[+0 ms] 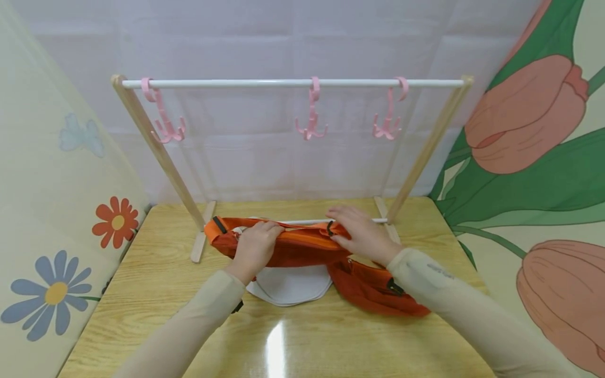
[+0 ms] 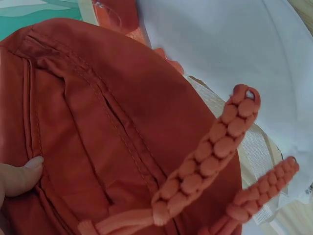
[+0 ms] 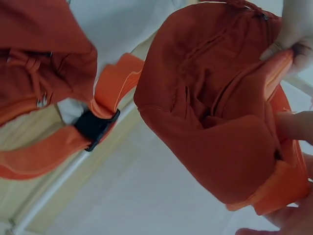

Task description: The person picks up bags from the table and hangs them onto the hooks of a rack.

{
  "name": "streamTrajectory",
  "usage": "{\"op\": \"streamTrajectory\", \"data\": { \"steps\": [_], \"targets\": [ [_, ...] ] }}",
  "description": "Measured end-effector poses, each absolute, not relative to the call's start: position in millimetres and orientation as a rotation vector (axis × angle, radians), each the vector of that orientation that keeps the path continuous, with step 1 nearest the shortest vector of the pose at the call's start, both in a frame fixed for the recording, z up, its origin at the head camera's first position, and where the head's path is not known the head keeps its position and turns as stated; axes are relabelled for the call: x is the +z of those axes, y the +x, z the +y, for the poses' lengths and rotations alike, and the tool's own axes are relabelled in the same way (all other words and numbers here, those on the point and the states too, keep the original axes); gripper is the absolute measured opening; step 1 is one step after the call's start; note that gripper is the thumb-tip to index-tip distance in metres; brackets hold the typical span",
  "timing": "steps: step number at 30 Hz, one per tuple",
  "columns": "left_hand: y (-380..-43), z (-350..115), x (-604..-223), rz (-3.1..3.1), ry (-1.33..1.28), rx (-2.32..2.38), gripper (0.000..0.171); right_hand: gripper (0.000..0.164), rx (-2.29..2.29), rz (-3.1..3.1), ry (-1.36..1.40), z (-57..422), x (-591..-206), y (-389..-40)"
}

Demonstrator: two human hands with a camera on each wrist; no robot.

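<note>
A rust-orange waist bag [image 1: 302, 249] with an orange strap is held above the table in both hands. My left hand [image 1: 257, 247] grips its upper edge left of the middle; in the left wrist view the thumb [image 2: 22, 176] presses on the cloth beside a seam. At the bag's right end, my right hand [image 1: 366, 233] holds the edge near the strap, its fingers partly hidden by the bag in the right wrist view. Two braided cord pulls [image 2: 208, 156] hang in front of the cloth. A second rust-orange bag [image 1: 378, 291] lies under my right forearm.
A white, round-edged item [image 1: 290, 286] lies on the wooden table [image 1: 156, 283] below the held bag. Behind stands a rack with a white bar [image 1: 236, 83] and wooden legs. Pink hooks [image 1: 166, 126] hang from the bar. Flower-printed cloth covers both sides.
</note>
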State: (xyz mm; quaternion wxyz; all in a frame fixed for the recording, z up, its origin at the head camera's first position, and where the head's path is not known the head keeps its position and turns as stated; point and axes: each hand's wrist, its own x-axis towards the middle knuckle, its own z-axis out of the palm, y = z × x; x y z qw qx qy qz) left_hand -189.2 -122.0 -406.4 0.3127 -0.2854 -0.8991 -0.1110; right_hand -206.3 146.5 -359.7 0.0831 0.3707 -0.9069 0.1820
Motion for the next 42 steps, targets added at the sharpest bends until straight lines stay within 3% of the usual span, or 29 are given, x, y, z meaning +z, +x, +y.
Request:
{"op": "streamTrajectory", "data": {
  "steps": [8,21,32,42],
  "targets": [
    [-188.1,-116.5,-403.0,-2.34,-0.741,-0.231,0.026,0.047,0.163,-2.789,0.985,143.6,-354.6,-207.6],
    [-183.4,-112.4,-407.0,-2.398,-0.726,-0.284,0.019,0.009,0.395,-2.64,0.809,149.7,-346.4,-218.5],
    [-175.8,-112.9,-411.5,-2.528,-0.711,-0.353,0.022,0.019,0.731,-2.549,0.752,144.4,-319.4,-227.5],
    [-174.5,-104.1,-414.3,-2.652,-0.642,-0.393,0.027,0.013,0.832,-2.456,0.751,137.1,-302.4,-229.0]
  ]
}}
